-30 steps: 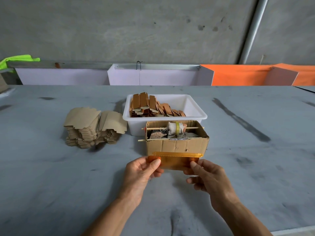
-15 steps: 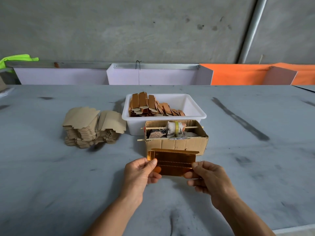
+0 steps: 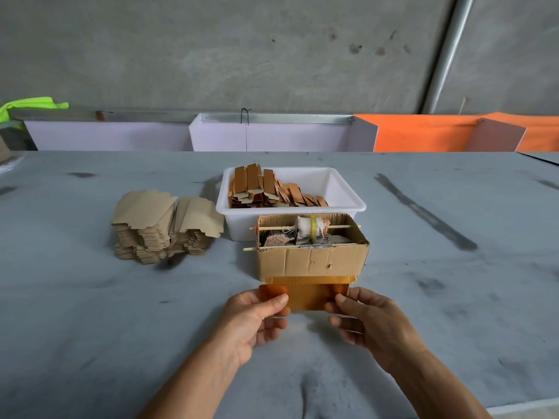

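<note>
A shiny gold card blank (image 3: 308,293) is held just above the grey table, right in front of a small cardboard box (image 3: 311,258). My left hand (image 3: 257,319) pinches its left end with thumb on top. At the other end, my right hand (image 3: 366,322) pinches it the same way. The blank's upper strip is bent along a crease and its end flaps are folded inward. The cardboard box carries a wrapped roller (image 3: 311,229) on a wooden stick.
A white tub (image 3: 348,189) behind the box holds several folded gold-brown pieces (image 3: 266,189). A stack of flat kraft card blanks (image 3: 163,225) lies to the left. White and orange panels (image 3: 423,134) line the table's far edge below a concrete wall.
Half a second ago the blank was opened flat and tilted toward me. Now its end flaps are folded in and the top strip is bent back. Both hands stayed at its ends.
</note>
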### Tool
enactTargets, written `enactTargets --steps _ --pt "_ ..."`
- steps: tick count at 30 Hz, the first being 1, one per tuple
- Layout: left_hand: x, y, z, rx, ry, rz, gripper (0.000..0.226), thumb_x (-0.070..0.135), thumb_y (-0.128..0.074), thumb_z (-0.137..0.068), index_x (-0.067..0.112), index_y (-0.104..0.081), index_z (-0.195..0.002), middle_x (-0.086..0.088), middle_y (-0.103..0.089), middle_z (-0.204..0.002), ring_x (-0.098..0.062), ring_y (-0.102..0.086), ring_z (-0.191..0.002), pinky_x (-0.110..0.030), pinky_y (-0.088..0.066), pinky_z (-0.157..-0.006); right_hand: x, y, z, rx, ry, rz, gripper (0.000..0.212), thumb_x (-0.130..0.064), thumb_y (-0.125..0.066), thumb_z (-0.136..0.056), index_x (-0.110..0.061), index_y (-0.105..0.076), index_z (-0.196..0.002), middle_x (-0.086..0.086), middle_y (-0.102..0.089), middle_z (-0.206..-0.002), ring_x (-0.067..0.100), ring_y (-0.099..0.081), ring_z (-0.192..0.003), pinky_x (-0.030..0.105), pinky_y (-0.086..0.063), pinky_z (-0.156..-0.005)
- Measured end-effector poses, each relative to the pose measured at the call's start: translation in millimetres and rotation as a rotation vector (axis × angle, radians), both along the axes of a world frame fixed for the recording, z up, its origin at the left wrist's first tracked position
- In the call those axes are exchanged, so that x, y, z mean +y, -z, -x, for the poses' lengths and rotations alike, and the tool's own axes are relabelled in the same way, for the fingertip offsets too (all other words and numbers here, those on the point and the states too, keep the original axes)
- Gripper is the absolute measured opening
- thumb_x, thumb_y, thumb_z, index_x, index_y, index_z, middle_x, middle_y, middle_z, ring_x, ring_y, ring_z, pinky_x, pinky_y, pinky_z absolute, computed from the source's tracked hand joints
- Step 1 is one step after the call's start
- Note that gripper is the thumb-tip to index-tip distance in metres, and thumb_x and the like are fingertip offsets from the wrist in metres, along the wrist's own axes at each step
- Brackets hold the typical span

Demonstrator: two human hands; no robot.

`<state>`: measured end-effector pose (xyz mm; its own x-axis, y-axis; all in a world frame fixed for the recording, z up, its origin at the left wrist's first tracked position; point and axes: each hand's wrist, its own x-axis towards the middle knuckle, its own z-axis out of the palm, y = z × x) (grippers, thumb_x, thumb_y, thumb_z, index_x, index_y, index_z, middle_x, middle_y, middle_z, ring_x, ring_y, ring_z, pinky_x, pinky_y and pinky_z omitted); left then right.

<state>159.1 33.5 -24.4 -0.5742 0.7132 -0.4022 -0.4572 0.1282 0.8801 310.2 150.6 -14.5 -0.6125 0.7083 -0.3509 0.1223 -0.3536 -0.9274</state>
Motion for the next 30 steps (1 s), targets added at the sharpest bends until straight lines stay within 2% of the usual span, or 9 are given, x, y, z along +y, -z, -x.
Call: enactTargets --steps 3,11,16,19,22,26,29,30 --pt "0.3 3.5 -0.2 0.050 -0.056 -0.036 0.007 0.004 -0.068 -0.080 0.005 -0.064 -0.075 -0.008 -0.067 -0.057 -0.011 -0.060 -0.043 -0.019 -0.048 -0.040 -0.1 2.2 0.4 0.008 -0.009 0.011 0.010 -0.010 -0.060 -0.089 -0.004 -0.065 -0.083 0.016 -0.072 -0.081 0.018 -0.064 -0.058 0.026 -0.050 -0.051" --pt "2.9 7.7 -4.0 0.192 -0.145 -0.098 0.005 0.002 -0.067 -0.082 0.003 -0.064 -0.077 -0.006 -0.065 -0.056 -0.010 -0.060 -0.045 -0.020 -0.050 -0.044 -1.2 3.7 6.9 0.031 0.032 0.050 0.013 -0.006 -0.057 -0.090 0.001 -0.065 -0.081 0.018 -0.071 -0.077 0.019 -0.067 -0.061 0.026 -0.053 -0.054" --pt "4.7 10.1 -7.5 0.337 -0.201 -0.107 0.010 0.002 -0.068 -0.082 0.006 -0.065 -0.073 -0.001 -0.063 -0.052 -0.007 -0.056 -0.043 -0.018 -0.047 -0.042 -7.6 8.0 10.8 0.068 0.114 0.055 0.003 0.003 -0.063 -0.083 0.004 -0.065 -0.081 0.020 -0.070 -0.076 0.021 -0.068 -0.065 0.024 -0.054 -0.053" --pt "5.1 11.3 -8.0 0.393 -0.210 -0.107 0.011 0.004 -0.069 -0.081 0.007 -0.065 -0.072 -0.001 -0.064 -0.053 -0.007 -0.056 -0.043 -0.018 -0.045 -0.042 -9.7 10.8 12.0 0.083 0.139 0.087 0.004 0.004 -0.064 -0.082 0.003 -0.064 -0.079 0.020 -0.067 -0.076 0.022 -0.067 -0.067 0.023 -0.054 -0.052" --pt "6.0 12.5 -8.8 0.391 -0.218 -0.105 0.009 0.006 -0.068 -0.083 0.008 -0.065 -0.075 0.000 -0.065 -0.055 -0.007 -0.059 -0.046 -0.019 -0.048 -0.044 -11.4 11.3 15.2 0.084 0.163 0.106 0.009 0.006 -0.064 -0.081 0.002 -0.062 -0.074 0.017 -0.065 -0.070 0.021 -0.066 -0.065 0.023 -0.055 -0.051" --pt "10.3 11.4 -10.8 0.298 -0.271 -0.160 0.013 -0.004 -0.066 -0.082 0.004 -0.063 -0.072 -0.001 -0.064 -0.051 -0.009 -0.060 -0.044 -0.018 -0.051 -0.045 -11.8 14.1 20.5 0.105 0.237 0.093 0.025 0.011 -0.064 -0.079 -0.004 -0.057 -0.060 0.009 -0.061 -0.053 0.022 -0.060 -0.060 0.024 -0.052 -0.054" --pt "11.3 9.7 -12.9 0.265 -0.296 -0.206 0.015 -0.009 -0.065 -0.080 0.004 -0.060 -0.074 -0.002 -0.066 -0.054 -0.011 -0.062 -0.045 -0.020 -0.052 -0.046 -13.4 14.4 22.9 0.120 0.285 0.040 0.017 0.010 -0.064 -0.078 -0.006 -0.061 -0.076 0.006 -0.062 -0.051 0.018 -0.061 -0.055 0.025 -0.049 -0.056" --pt "11.2 9.5 -13.4 0.266 -0.305 -0.222 0.016 -0.010 -0.065 -0.080 0.004 -0.058 -0.076 -0.002 -0.067 -0.055 -0.012 -0.062 -0.046 -0.020 -0.052 -0.046 -14.0 14.3 23.7 0.127 0.306 0.034 0.020 0.010 -0.065 -0.078 -0.008 -0.061 -0.085 0.006 -0.063 -0.054 0.015 -0.062 -0.052 0.024 -0.049 -0.054"
